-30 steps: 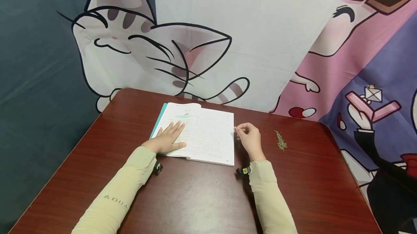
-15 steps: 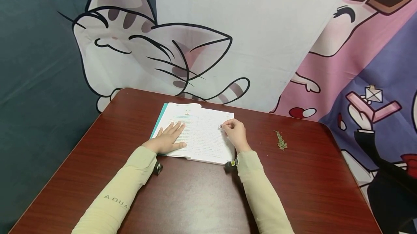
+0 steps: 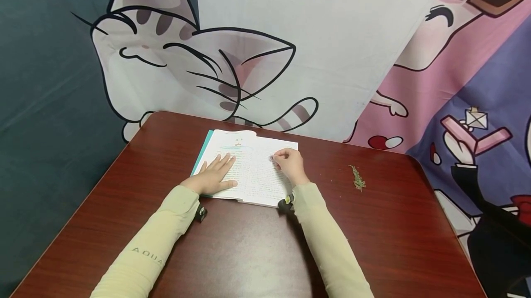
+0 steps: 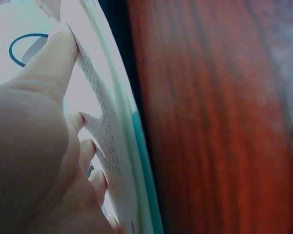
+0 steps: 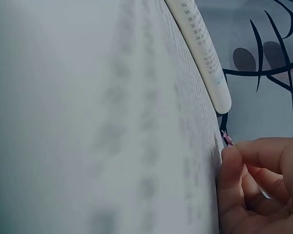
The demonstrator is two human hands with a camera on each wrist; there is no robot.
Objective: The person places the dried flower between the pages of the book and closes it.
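Note:
An open book (image 3: 265, 173) with a teal cover edge lies on the table, both printed pages facing up. Spread flat, my left hand (image 3: 211, 177) rests on the left page; the left wrist view shows the thumb (image 4: 53, 58) and fingertips touching the paper. Over the right page, my right hand (image 3: 291, 165) pinches a small pink flower-like piece (image 5: 227, 138) between thumb and forefinger. Most of that piece is hidden by the fingertips, and its exact kind is hard to make out. To the right of the book lies a green leafy sprig (image 3: 357, 178).
The dark red wooden table (image 3: 249, 252) has rounded far corners. A cartoon-printed cloth (image 3: 332, 49) hangs behind it. Tiny pale specks lie between the book and the sprig. Each wrist wears a small black camera.
My right hand has moved left from beside the book's right edge to over the right page, carrying the small pink piece. The left hand has stayed on the left page.

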